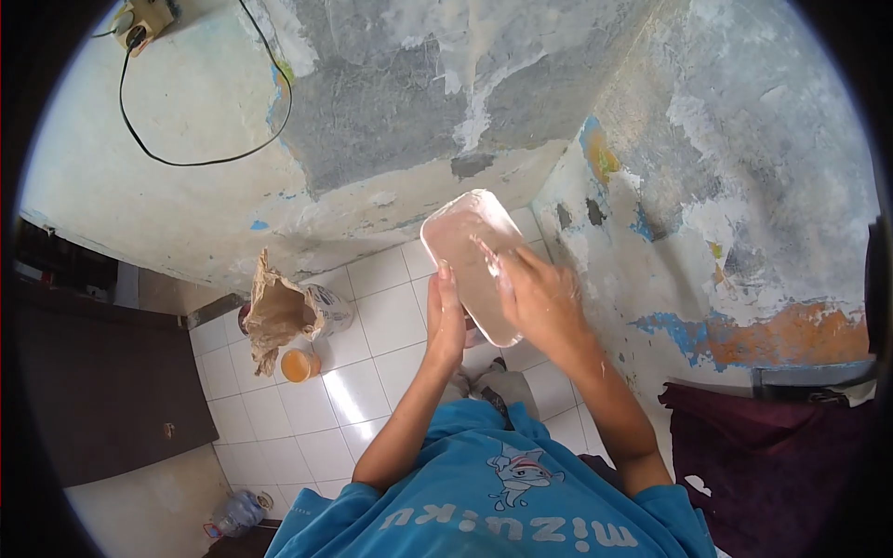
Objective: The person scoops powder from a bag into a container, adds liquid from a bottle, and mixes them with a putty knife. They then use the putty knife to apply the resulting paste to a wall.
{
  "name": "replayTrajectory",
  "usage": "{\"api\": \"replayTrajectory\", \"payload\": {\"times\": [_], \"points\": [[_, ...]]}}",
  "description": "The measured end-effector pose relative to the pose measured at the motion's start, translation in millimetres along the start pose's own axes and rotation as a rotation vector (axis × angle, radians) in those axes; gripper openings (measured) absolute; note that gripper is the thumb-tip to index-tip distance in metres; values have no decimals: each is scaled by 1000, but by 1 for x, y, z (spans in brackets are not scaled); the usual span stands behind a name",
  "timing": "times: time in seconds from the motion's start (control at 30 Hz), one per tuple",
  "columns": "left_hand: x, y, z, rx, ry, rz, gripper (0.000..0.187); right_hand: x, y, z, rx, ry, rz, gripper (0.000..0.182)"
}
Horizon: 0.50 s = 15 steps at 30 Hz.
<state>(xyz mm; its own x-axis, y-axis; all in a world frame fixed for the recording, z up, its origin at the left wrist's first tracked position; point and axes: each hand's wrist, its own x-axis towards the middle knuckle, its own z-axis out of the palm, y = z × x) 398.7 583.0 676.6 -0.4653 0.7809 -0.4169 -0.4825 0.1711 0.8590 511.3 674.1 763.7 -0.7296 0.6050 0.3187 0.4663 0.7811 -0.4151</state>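
Observation:
I hold a flat, oblong pale tray (462,244) tilted up in front of me, over the white tiled floor (372,372). My left hand (446,321) grips its near lower edge, thumb on the inner face. My right hand (538,293) rests on the tray's inside surface with the fingers spread flat against it; both hand and forearm are dusted with white powder. The tray's inside looks smeared with a thin pale film.
A torn brown paper sack (277,312) stands open on the tiles at left, with a small orange-lidded jar (299,365) beside it. A peeling wall corner rises ahead. A dark cabinet (102,372) is left, a maroon cloth (753,456) right, a plastic bottle (237,511) bottom left.

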Motion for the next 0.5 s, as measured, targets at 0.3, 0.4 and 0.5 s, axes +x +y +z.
{"api": "replayTrajectory", "payload": {"times": [0.3, 0.4, 0.5], "points": [[3, -15, -7, 44, -20, 25, 92, 1, -4, 13, 111, 19, -50, 22], [-14, 4, -1, 26, -54, -44, 93, 15, 4, 1, 97, 23, 27, 25], [-12, 5, 3, -32, -50, -57, 88, 16, 12, -9, -47, -64, 27, 27]]}}
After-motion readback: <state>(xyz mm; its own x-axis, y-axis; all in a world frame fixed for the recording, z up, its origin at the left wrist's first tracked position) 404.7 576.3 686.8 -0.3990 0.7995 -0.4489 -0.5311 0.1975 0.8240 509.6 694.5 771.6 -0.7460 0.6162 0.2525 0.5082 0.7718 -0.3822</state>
